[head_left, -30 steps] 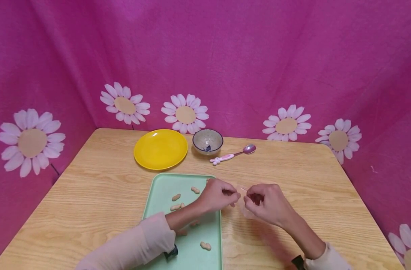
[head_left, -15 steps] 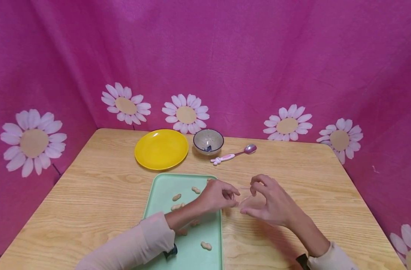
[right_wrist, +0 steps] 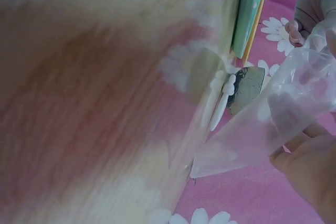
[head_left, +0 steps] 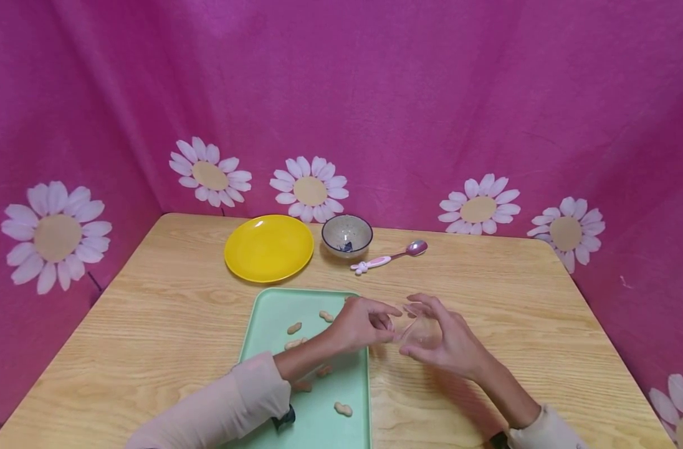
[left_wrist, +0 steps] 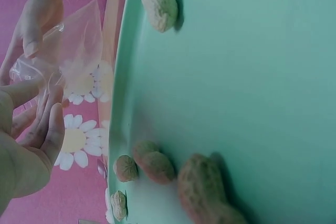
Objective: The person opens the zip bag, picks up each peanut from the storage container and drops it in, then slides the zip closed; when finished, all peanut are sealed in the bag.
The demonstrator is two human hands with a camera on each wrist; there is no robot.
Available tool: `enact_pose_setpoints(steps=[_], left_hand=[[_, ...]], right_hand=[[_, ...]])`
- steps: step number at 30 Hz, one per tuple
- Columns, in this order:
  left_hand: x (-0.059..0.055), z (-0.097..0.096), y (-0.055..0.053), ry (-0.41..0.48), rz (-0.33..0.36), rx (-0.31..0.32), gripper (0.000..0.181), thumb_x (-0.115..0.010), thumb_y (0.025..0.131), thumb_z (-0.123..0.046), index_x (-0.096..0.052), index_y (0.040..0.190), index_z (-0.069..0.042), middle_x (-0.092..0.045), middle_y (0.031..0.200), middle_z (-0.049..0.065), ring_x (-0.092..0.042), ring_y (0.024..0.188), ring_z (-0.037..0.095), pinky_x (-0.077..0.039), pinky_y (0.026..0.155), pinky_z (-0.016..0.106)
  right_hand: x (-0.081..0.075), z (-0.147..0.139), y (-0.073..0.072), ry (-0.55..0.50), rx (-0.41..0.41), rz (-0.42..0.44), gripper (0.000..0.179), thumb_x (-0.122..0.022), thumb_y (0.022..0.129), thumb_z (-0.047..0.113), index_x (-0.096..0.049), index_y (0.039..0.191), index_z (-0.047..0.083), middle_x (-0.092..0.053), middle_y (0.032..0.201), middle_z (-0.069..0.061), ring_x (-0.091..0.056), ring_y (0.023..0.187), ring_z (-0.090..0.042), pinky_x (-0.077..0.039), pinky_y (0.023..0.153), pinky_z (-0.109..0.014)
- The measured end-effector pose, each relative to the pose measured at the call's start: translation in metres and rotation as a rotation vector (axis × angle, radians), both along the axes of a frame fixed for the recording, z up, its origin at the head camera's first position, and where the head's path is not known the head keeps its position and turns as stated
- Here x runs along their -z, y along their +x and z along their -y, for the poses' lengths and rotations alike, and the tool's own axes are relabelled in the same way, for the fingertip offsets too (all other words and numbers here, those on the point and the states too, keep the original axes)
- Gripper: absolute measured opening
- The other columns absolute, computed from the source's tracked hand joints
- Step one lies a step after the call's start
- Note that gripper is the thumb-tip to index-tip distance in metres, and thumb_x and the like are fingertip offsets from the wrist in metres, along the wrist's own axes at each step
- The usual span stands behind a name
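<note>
A clear plastic bag (head_left: 427, 335) is stretched between my two hands, above the table just right of the green tray (head_left: 347, 374). My left hand (head_left: 355, 324) pinches the bag's left edge between thumb and fingers. My right hand (head_left: 456, 343) curves round its other side, thumb below and fingers above, with a wide gap between them. In the right wrist view the bag (right_wrist: 257, 135) hangs down to a corner, and nothing shows inside it. Several unshelled peanuts (head_left: 343, 409) lie on the tray, some partly hidden under my left forearm.
Behind the tray stand a yellow plate (head_left: 268, 248) and a small bowl (head_left: 346, 234) with a dark blue rim. A spoon (head_left: 383, 260) with a pink rabbit handle lies in front of the bowl. A pink flowered cloth (head_left: 341, 93) walls the table at the back and sides.
My right hand has gone from pinching the bag's edge to spreading round its side, and the bag now shows wider between the hands. My left hand has stayed nearly in place.
</note>
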State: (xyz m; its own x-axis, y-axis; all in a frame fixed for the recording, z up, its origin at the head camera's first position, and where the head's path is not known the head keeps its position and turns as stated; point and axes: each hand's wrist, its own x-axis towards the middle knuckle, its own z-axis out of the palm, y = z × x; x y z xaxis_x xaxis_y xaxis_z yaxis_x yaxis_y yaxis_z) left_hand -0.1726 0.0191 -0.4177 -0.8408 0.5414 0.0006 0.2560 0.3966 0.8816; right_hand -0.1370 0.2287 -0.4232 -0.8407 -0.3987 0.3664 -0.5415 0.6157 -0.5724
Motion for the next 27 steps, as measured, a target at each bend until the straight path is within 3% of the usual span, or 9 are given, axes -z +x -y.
enact_pose_setpoints(steps=[3, 6, 13, 19, 23, 27], left_hand=[[0.001, 0.000, -0.001, -0.003, -0.007, 0.008, 0.038, -0.079, 0.076, -0.012, -0.070, 0.113, -0.010, -0.071, 0.076, -0.001, -0.064, 0.068, 0.002, -0.052, 0.064, 0.015], [0.001, 0.000, -0.002, -0.009, -0.013, 0.014, 0.041, -0.080, 0.075, -0.015, -0.069, 0.114, -0.011, -0.069, 0.075, -0.004, -0.063, 0.067, 0.001, -0.052, 0.065, 0.015], [0.002, 0.006, -0.006, 0.000, 0.007, 0.020, 0.036, -0.077, 0.078, -0.016, -0.070, 0.113, -0.016, -0.071, 0.078, -0.006, -0.064, 0.069, 0.001, -0.051, 0.065, 0.016], [0.002, 0.023, -0.011, 0.072, 0.068, 0.050, 0.029, -0.072, 0.083, -0.017, -0.070, 0.113, -0.014, -0.074, 0.083, 0.000, -0.071, 0.072, 0.015, -0.049, 0.059, 0.021], [-0.001, 0.039, -0.018, 0.027, 0.091, 0.028, 0.033, -0.071, 0.085, -0.026, -0.068, 0.117, -0.018, -0.073, 0.088, -0.007, -0.068, 0.081, 0.016, -0.050, 0.065, 0.023], [-0.001, 0.061, -0.030, -0.040, 0.057, -0.037, 0.032, -0.070, 0.086, -0.029, -0.069, 0.116, -0.018, -0.071, 0.092, -0.010, -0.062, 0.087, 0.012, -0.052, 0.076, 0.025]], right_hand=[[0.000, 0.001, 0.000, 0.015, 0.017, 0.047, 0.096, -0.086, 0.066, 0.032, -0.034, 0.145, 0.018, -0.066, 0.120, -0.010, -0.061, 0.112, -0.031, -0.044, 0.094, -0.058], [-0.001, 0.001, 0.001, 0.044, 0.051, 0.095, 0.105, -0.087, 0.064, 0.035, -0.028, 0.149, 0.017, -0.063, 0.122, -0.009, -0.058, 0.116, -0.030, -0.042, 0.096, -0.059], [-0.001, 0.002, -0.004, 0.033, 0.038, 0.160, 0.083, -0.087, 0.064, 0.035, -0.049, 0.134, 0.012, -0.059, 0.116, -0.004, -0.056, 0.110, -0.024, -0.044, 0.092, -0.054], [0.002, 0.003, -0.007, -0.005, 0.044, 0.231, 0.074, -0.087, 0.063, 0.037, -0.054, 0.125, 0.014, -0.061, 0.119, -0.006, -0.055, 0.116, -0.025, -0.041, 0.098, -0.054], [0.003, 0.004, -0.008, -0.026, 0.054, 0.270, 0.073, -0.087, 0.065, 0.034, -0.052, 0.126, 0.015, -0.064, 0.117, -0.005, -0.056, 0.115, -0.027, -0.039, 0.099, -0.058], [0.003, 0.006, -0.009, -0.035, 0.058, 0.286, 0.073, -0.087, 0.065, 0.031, -0.052, 0.127, 0.016, -0.065, 0.112, -0.002, -0.057, 0.112, -0.026, -0.039, 0.098, -0.058]])
